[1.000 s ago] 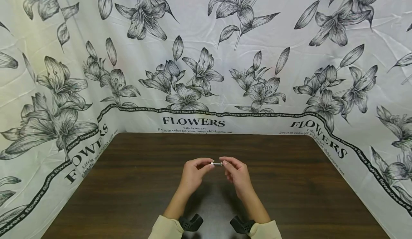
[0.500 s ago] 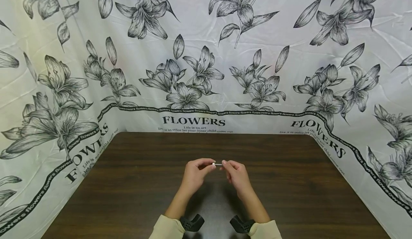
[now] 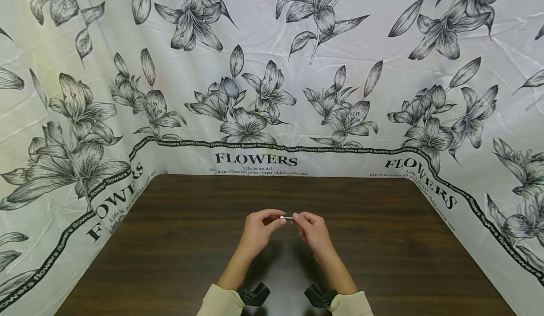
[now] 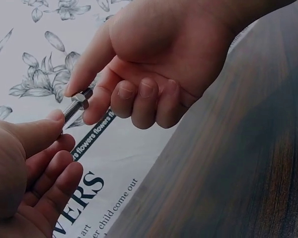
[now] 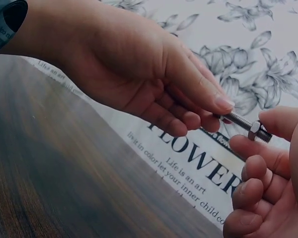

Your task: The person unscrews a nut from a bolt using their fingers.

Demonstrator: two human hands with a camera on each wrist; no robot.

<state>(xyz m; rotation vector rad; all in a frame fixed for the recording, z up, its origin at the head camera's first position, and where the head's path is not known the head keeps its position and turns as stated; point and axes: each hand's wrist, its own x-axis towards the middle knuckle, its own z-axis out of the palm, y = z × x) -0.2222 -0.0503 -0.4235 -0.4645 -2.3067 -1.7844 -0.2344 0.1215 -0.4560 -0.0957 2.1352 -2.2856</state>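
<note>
A metal bolt (image 3: 287, 217) with a nut (image 5: 255, 130) threaded near one end is held level between both hands above the table. My left hand (image 3: 254, 233) pinches the bolt's other end between thumb and fingers, so that end is mostly hidden. With thumb and index finger, my right hand (image 3: 315, 233) pinches around the nut end. In the left wrist view the threads show between the left thumb (image 4: 44, 130) and the nut. The right hand's other fingers (image 5: 246, 198) are curled in toward its palm.
Beneath the hands lies a dark brown wooden table (image 3: 170, 269). A white cloth (image 3: 331, 165) printed with black flowers and lettering surrounds its back and sides. Black wrist devices (image 3: 254, 294) sit on both forearms by the pale sleeves (image 3: 218, 302).
My right index finger, raised a second ago, has come down, and the right fingers now cover the nut end in the head view. Hands and bolt have otherwise barely moved.
</note>
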